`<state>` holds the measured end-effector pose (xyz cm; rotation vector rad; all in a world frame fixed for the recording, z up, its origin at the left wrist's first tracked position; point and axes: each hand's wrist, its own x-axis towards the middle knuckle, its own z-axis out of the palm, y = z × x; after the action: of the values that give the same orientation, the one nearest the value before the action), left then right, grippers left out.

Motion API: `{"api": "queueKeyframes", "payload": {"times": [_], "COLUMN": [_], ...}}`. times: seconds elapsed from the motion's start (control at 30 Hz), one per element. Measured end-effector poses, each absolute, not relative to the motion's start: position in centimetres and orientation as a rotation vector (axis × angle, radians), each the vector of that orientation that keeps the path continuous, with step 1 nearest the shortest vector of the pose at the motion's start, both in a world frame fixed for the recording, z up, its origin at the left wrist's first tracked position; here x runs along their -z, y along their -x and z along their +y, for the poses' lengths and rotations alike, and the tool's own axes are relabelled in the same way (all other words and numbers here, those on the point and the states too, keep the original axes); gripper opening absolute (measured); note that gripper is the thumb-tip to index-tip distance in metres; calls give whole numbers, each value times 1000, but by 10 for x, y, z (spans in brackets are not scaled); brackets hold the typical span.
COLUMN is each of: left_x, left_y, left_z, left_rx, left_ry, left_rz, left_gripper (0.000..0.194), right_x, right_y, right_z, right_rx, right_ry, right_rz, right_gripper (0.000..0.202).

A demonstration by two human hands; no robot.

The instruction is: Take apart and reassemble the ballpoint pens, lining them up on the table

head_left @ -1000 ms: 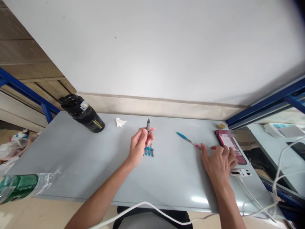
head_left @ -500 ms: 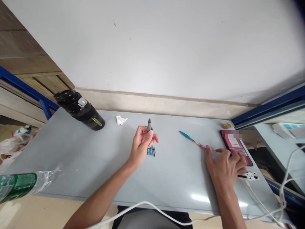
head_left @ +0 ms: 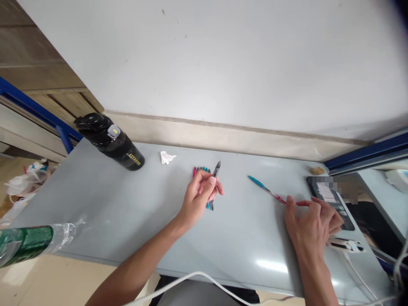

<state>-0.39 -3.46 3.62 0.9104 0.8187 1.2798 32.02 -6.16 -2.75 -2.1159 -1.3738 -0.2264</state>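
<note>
My left hand [head_left: 200, 197] is closed around a grey pen [head_left: 216, 169], whose dark tip points up and away between thumb and fingers. Under that hand lies a row of pens [head_left: 194, 171] with pink, grey and teal ends, mostly hidden. My right hand [head_left: 309, 225] rests on the table with its fingers bent and apart. Its thumb is at the pink end of a clear pen with a teal end [head_left: 256, 182]; whether they touch I cannot tell. The other fingers are beside a phone [head_left: 346, 214].
A black bottle [head_left: 121, 148] and a crumpled tissue [head_left: 167, 157] are at the back left of the grey table [head_left: 127, 212]. A green plastic bottle [head_left: 32, 242] is at left. A white cable [head_left: 197, 275] crosses the front. Near the phone are a white device [head_left: 346, 245] and a small brown lump [head_left: 317, 171].
The view has shifted slightly. The pen in my left hand now leans right, and more of the row beneath shows. The phone's screen went from pink to dark. My right hand stays by the teal-ended pen.
</note>
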Motion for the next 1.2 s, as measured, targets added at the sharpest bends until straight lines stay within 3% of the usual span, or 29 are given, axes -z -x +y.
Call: {"api": "queueKeyframes", "payload": {"times": [0.13, 0.4, 0.57, 0.73, 1.0, 1.2], "left_x": [-36, -30, -32, -33, -19, -21], "left_y": [4, 4, 4, 5, 5, 5], "left_z": [-34, -33, -31, -29, -23, -19], "left_rx": [-1239, -1218, -1210, -1206, -1279, -1308], "left_ry": [-914, -883, -897, -885, -908, -907], "left_rz": [850, 814, 831, 849, 850, 854], "left_gripper": [48, 35, 51, 39, 53, 43], "right_x": [25, 28, 30, 33, 40, 41], "right_y": [-317, -322, -324, -327, -333, -328], "right_z": [-62, -60, -60, -60, -60, -63], "right_rx": [222, 204, 190, 214, 223, 313], "right_ry": [2109, 2104, 2059, 2035, 2053, 2092], "right_rz": [-1373, -1378, -1375, -1427, -1466, -1448], "right_gripper": [44, 45, 45, 47, 49, 56]}}
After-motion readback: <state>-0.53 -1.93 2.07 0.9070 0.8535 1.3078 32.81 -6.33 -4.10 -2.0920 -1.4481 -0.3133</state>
